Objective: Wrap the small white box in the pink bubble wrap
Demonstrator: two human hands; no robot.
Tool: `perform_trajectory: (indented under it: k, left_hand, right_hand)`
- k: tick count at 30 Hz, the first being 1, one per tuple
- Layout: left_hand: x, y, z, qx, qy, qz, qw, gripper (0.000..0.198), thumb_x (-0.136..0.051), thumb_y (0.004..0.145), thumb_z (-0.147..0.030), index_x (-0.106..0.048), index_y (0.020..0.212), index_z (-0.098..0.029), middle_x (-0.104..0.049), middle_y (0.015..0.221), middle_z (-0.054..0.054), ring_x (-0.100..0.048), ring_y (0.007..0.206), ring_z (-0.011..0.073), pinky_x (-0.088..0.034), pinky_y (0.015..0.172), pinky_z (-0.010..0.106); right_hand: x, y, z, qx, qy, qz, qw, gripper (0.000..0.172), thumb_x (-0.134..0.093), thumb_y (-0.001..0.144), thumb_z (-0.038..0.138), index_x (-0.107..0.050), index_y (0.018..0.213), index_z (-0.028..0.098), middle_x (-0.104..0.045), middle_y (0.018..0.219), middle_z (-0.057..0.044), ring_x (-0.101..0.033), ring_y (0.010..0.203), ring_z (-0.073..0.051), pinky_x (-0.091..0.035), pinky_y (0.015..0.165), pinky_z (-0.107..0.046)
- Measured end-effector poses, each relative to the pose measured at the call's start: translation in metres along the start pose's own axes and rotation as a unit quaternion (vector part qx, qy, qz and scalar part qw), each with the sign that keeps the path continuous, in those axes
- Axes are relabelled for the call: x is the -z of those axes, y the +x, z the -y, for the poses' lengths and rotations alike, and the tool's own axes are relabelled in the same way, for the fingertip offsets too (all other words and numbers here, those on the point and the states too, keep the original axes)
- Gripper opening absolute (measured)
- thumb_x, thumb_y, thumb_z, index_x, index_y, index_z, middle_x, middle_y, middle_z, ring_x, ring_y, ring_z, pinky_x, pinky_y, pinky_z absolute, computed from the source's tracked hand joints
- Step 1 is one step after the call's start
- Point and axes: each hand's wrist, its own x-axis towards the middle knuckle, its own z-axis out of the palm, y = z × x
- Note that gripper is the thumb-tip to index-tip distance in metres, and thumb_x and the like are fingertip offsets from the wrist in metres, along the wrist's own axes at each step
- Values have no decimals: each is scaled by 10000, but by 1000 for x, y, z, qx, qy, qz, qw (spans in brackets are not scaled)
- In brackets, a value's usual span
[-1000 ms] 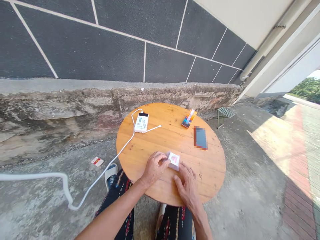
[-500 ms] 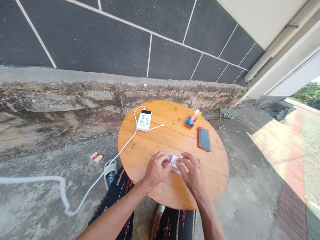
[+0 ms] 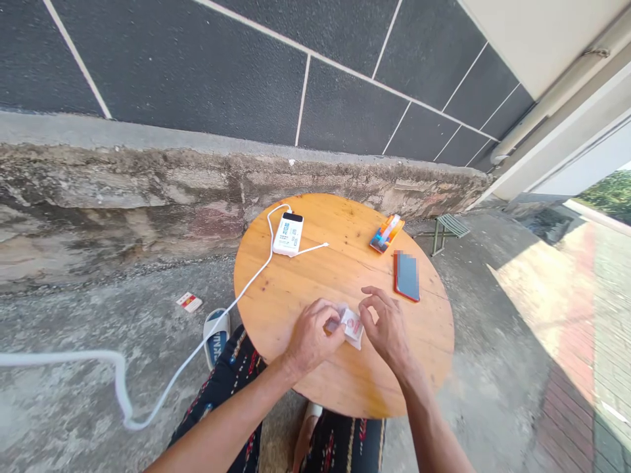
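Observation:
A small white packet with red print [image 3: 352, 324], in what looks like clear plastic wrap, sits low over the near middle of the round wooden table. My left hand [image 3: 318, 332] is closed on its left side, thumb and forefinger pinching the wrap. On the other side, my right hand [image 3: 387, 325] has its fingers bent and apart, with the thumb tip close to the packet's right edge. Whether that thumb touches it I cannot tell. Nothing shows between the right fingers.
On the wooden table [image 3: 340, 220] lie a white power bank [image 3: 288, 234] with a white cable [image 3: 254, 279], an orange tape dispenser [image 3: 387, 234] and a phone in a red case [image 3: 407, 276]. A folding stool [image 3: 446, 228] stands beyond; a red-and-white box [image 3: 189, 302] is on the ground.
My right hand has drawn back from the packet, its fingers spreading. The packet's red-printed face now shows, while my left hand keeps its hold. The view has shifted slightly.

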Motion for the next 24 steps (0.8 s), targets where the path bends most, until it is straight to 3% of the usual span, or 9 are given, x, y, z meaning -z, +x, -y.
perform_trajectory:
  k: [9,16,24]
  left_hand:
    - [1,-4,-3,-41,38,-12,998,125,-562,705,-90,-558,759,-202,-602,1004,56,-556,987,207,-435,880,351]
    - [7,-4,-10,-36,-1,13,999,428,-598,666,-157,-499,1081,-188,-575,1112,79,-527,1055,230,-413,934,361]
    - [9,-4,-10,-45,-8,35,998,502,-582,688,-209,-465,1176,-182,-543,1171,93,-496,1100,243,-391,966,375]
  right_hand:
    - [15,19,-2,-47,37,-4,998,151,-438,830,205,-546,725,192,-626,1094,-83,-590,984,-216,-392,806,-340]
    - [32,30,2,-52,39,-9,998,143,-450,841,232,-543,738,198,-622,1103,-72,-574,1018,-225,-383,813,-358]
    - [34,48,-3,-76,42,-12,996,162,-451,829,283,-557,742,197,-619,1110,-94,-574,1001,-235,-417,756,-352]
